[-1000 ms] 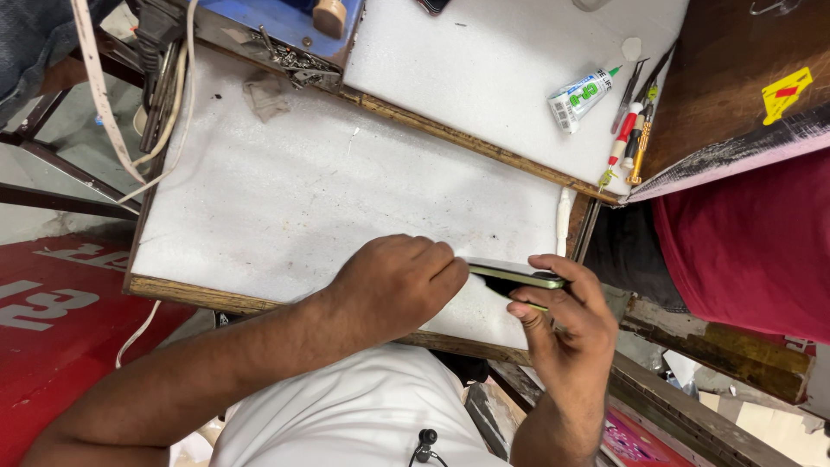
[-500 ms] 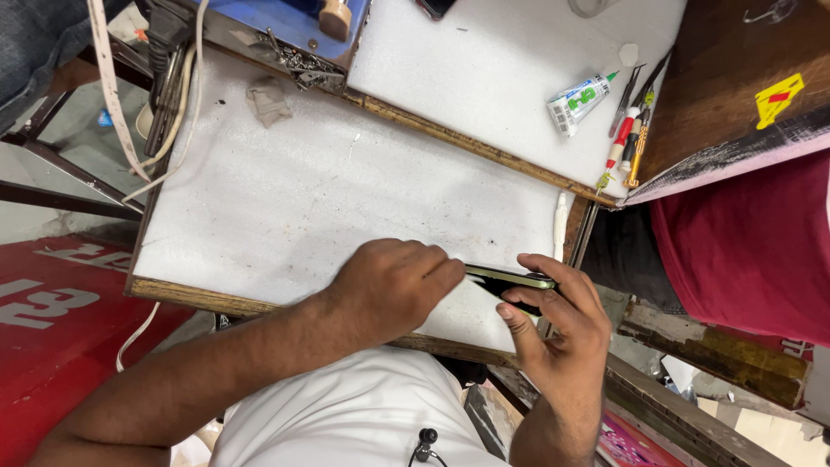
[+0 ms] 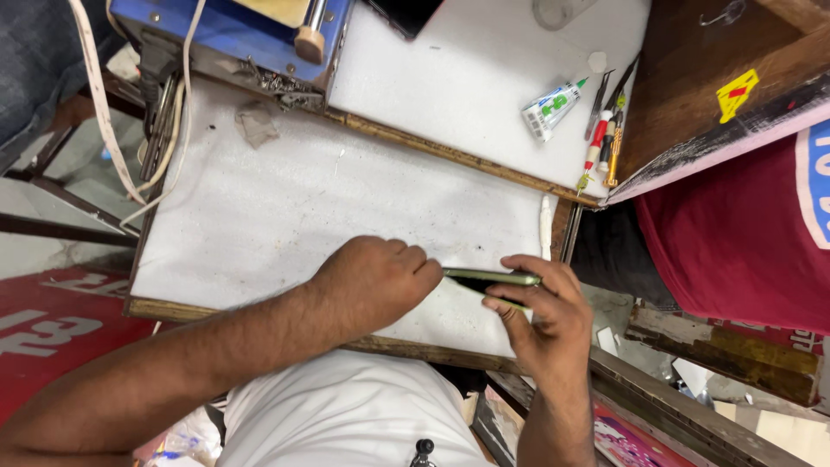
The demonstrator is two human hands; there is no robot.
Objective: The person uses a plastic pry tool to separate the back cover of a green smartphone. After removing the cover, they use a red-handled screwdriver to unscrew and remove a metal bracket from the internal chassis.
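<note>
Fingers point(image 3: 529, 270) of the right hand point(image 3: 545, 316) curl around a slim green phone point(image 3: 493, 277), the thumb under it and the other fingertips along its upper edge, so the phone is held on edge, seen nearly side-on, just above the near part of the white surface point(image 3: 285, 207). Opposite it, the left hand point(image 3: 372, 281) is closed into a loose fist whose knuckles meet the phone's other end; its fingertips are tucked out of sight, so whether they pinch the phone or a small tool against it cannot be told. Both forearms come in from the lower edge of the view, over a white shirt point(image 3: 346, 415). The white surface is a scuffed sheet on a wooden-edged board, and the phone sits over its front right corner. Behind it lies a second white board point(image 3: 467, 78), well apart from the hands, carrying a small white tube with a green cap point(image 3: 553, 105) and, just beside that, a cluster of thin tools point(image 3: 603, 138) with red, black and yellow handles. A blue machine point(image 3: 216, 30) stands at the far left of the boards, with a pale strap and cables point(image 3: 104, 112) hanging down its side. To the right is a dark wooden panel point(image 3: 692, 78) with a yellow sticker, and below it a red cloth point(image 3: 735, 233).
</note>
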